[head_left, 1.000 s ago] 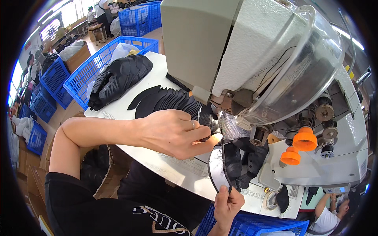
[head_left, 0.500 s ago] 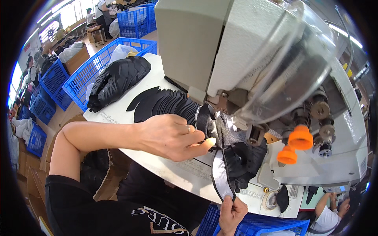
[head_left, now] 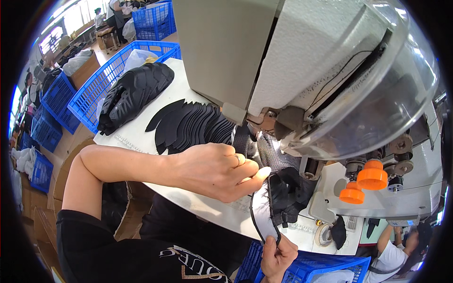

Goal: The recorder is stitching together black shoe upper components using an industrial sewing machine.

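A black shoe upper (head_left: 289, 188) with grey mesh and a white-lined strip (head_left: 262, 210) lies under the head of a sewing machine (head_left: 283, 120). My left hand (head_left: 219, 172), wearing a ring, is closed at the upper's edge near the needle area, thumb and fingers pressed together; the fingertips partly hide what they grip. Lower down, my right hand (head_left: 278, 254) pinches the bottom end of the white-lined strip between thumb and fingers. Beyond my left hand, a fanned row of black curved pieces (head_left: 184, 125) lies on the white table (head_left: 188, 188).
Black shoe uppers (head_left: 137, 92) are heaped at the far left of the table, beside a blue basket (head_left: 99, 80). Orange knobs (head_left: 373, 174) and a clear cover (head_left: 373, 104) stick out on the right. A tape roll (head_left: 323, 234) lies near the table's right end. Another person (head_left: 391, 250) sits lower right.
The view has shifted slightly, so the machine sits farther right and lower. My left hand has moved a little to the right along the upper; my right hand still pinches the strip's end.
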### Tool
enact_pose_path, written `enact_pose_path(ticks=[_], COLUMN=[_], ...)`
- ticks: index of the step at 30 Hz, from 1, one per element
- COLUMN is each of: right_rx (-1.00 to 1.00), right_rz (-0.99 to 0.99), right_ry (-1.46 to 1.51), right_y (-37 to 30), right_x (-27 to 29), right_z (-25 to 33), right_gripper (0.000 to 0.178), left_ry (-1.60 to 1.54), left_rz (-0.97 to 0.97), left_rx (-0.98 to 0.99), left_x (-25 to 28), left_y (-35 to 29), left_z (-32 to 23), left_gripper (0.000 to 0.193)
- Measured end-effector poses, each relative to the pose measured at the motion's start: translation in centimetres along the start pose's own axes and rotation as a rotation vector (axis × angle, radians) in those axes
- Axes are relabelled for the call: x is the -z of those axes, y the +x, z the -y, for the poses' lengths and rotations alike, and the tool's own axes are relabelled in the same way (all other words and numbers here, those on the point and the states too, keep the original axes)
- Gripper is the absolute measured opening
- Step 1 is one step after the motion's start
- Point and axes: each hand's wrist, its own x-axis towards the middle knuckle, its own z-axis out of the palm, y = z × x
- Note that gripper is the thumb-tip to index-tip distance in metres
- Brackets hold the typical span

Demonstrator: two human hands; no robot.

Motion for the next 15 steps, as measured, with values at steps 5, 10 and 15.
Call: enact_pose_path(ticks=[5, 10, 15], right_rx=[0.005, 0.056, 0.059], right_rz=[-0.004, 0.004, 0.017], right_ry=[0.007, -0.14, -0.086], right_y=[-0.8, -0.1, 0.4], right_x=[0.1, 0.7, 0.4], right_z=[-1.2, 1.0, 3.1], right_gripper=[0.028, 0.019, 0.019], left_ry=[0.01, -0.115, -0.106], left_rz=[-0.032, -0.088, -0.102], left_rx=[0.022, 0.07, 0.053], left_x=[-0.3, -0.1, -0.2], left_y=[-0.9, -2.3, -1.3], left_z=[-0.3, 0.7, 0.4], left_gripper=[0.028, 0.029, 0.031])
